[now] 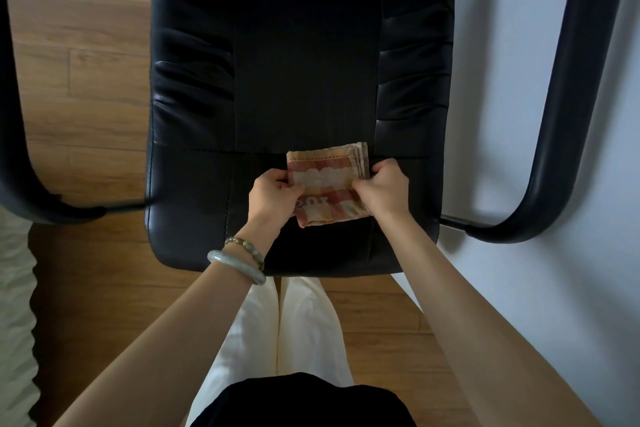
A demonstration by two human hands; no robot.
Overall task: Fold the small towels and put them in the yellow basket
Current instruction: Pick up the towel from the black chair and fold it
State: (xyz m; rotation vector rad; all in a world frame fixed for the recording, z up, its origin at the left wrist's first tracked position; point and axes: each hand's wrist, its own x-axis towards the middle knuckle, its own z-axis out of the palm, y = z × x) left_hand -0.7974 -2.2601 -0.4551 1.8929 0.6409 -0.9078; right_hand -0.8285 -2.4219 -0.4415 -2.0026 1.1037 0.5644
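A small checked towel (327, 180), pink, orange and white, lies folded into a thick square on the seat of a black leather chair (194, 191). My left hand (272, 196) pinches its left edge, and my right hand (384, 191) grips its right edge, where several stacked layers show. Both hands partly cover the towel's lower corners. No yellow basket is in view.
The chair has black armrests on the left (14, 135) and on the right (554, 135). A white wall (519, 45) runs along the right side. Wooden floor (83, 80) lies on the left and under me. A pale fabric edge (14, 288) shows at the far left.
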